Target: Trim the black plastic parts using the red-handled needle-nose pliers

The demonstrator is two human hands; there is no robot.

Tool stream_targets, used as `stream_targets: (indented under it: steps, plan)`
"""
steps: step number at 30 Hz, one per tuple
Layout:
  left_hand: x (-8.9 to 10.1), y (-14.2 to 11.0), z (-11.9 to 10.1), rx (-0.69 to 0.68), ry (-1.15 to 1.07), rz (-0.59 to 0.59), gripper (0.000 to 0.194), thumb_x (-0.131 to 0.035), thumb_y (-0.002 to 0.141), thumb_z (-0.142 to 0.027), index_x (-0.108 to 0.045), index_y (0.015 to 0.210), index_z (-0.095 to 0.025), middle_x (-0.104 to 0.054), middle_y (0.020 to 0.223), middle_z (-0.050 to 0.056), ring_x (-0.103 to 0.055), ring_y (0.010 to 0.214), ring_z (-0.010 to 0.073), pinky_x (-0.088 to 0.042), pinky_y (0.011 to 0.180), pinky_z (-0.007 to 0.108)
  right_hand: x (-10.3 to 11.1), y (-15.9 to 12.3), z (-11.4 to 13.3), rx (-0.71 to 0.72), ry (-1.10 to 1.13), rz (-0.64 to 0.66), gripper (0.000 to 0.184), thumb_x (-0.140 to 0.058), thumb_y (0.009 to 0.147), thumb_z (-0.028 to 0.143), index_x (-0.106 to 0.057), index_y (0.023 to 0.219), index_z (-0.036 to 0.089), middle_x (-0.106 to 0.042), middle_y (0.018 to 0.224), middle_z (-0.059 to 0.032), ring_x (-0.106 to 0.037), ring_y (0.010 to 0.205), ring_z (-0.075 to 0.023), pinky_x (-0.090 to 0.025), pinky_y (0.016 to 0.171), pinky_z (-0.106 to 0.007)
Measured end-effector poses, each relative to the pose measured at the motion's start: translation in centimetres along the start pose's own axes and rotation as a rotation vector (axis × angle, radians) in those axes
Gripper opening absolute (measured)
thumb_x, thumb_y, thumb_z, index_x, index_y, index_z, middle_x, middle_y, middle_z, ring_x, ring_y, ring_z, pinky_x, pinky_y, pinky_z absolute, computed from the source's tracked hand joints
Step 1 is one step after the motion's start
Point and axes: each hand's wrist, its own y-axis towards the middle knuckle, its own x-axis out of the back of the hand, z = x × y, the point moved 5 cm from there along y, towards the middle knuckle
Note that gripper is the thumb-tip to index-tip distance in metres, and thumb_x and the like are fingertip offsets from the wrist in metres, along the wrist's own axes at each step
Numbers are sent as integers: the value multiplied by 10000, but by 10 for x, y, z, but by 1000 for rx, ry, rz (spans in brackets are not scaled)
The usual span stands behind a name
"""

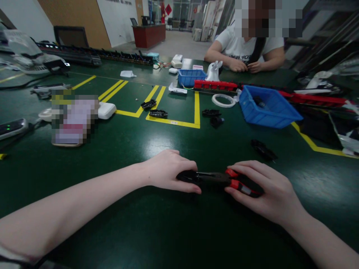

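Note:
My right hand [270, 186] is wrapped round the red-and-black handles of a pair of pliers [235, 183]. The dark jaws of the pliers point left and meet a black part [187, 176]. My left hand [171, 172] grips that black part between thumb and fingers, low over the green table [117, 231]. Whether the jaws are closed on the part I cannot tell. Another black part [263, 150] lies beyond my right hand. Farther off are several similar ones, among them a black part [158, 113] on the yellow tape.
A blue bin [267, 108] with dark pieces stands at the right, beside a white tape roll [223, 100]. Behind is a smaller blue bin [191, 77]. At the left lie a phone [74, 121] and a white case [106, 111]. Another person [252, 56] sits across the table.

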Motion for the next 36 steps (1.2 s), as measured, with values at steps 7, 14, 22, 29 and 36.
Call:
stream_targets:
  steps: [7,14,22,29,36]
  plan:
    - [0,-1,1,-21,-38,3,416,-627,880,-580,-633,974,-175,-685,809,-8,-623,682,142,-389,701,279,-1,1,1,3,19,24,297,-704,816,371,-624,1056,215,-693,959,-81,-685,805,-221,-578,654,-356]
    - [3,-2,3,4,-112,-10,446,-659,851,-584,-633,1038,-180,-697,875,15,-630,733,156,-402,671,261,-3,0,3,-43,67,23,254,-684,815,369,-636,1022,229,-697,940,-69,-684,795,-217,-567,668,-344]
    - [3,-3,6,41,-154,-27,418,-685,844,-533,-631,1066,-182,-688,877,22,-623,737,160,-400,633,244,-7,-2,1,-68,76,74,255,-671,834,371,-625,1040,228,-684,951,-65,-677,801,-210,-569,660,-331]
    - [2,-3,7,28,-157,-25,420,-699,841,-514,-614,1076,-177,-677,884,17,-617,747,159,-406,631,244,-8,-1,1,-57,61,72,254,-657,844,374,-616,1050,231,-679,965,-70,-674,818,-217,-569,671,-343]
    - [3,-2,6,14,-113,-30,424,-692,862,-481,-585,1119,-162,-675,960,36,-626,798,170,-405,628,246,-9,-2,0,-74,65,85,270,-666,837,381,-626,1055,228,-686,966,-71,-677,814,-221,-566,669,-342]
